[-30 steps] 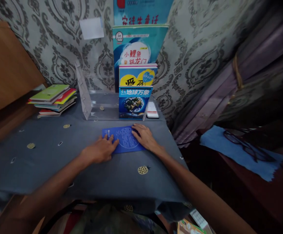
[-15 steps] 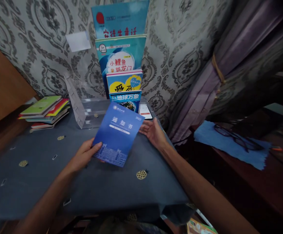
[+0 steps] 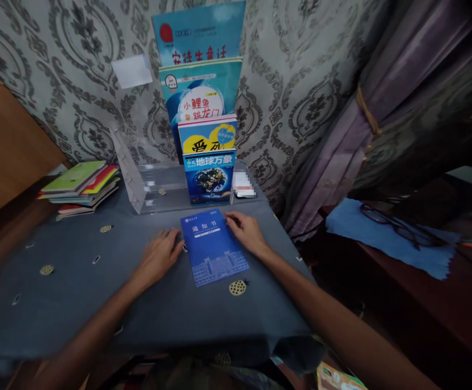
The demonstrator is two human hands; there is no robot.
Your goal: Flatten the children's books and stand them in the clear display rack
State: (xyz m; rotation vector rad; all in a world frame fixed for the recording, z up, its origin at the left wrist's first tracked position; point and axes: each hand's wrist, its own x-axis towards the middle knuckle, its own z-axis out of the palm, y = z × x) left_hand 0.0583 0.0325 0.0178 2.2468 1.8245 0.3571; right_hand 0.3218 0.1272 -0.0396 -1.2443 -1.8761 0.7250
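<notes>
A blue booklet (image 3: pixel 215 246) with white lettering and a printed building lies on the dark cloth, its cover facing up. Beside its left edge, my left hand (image 3: pixel 161 254) is over the cloth with thumb and fingers apart, slightly blurred and holding nothing. At the booklet's upper right edge are the fingertips of my right hand (image 3: pixel 246 230); they look loosely bent and touch or nearly touch it. Just behind the booklet, a clear plastic rack (image 3: pixel 155 203) holds a small blue book with a globe (image 3: pixel 209 181), a yellow-and-blue book (image 3: pixel 205 138) and taller teal books (image 3: pixel 203 81).
A stack of thin books (image 3: pixel 82 184) sits at the left on the tablecloth (image 3: pixel 69 303). To the right of the rack lies a phone (image 3: pixel 243 185), partly blurred out. Glasses (image 3: pixel 398 225) rest on a blue cloth (image 3: pixel 341 222) at the right. A purple curtain (image 3: pixel 341 162) hangs nearby.
The booklet, held tilted in my left hand before, now lies flat on the cloth. My left hand has let go and sits to its left; my right hand has come down to its right edge.
</notes>
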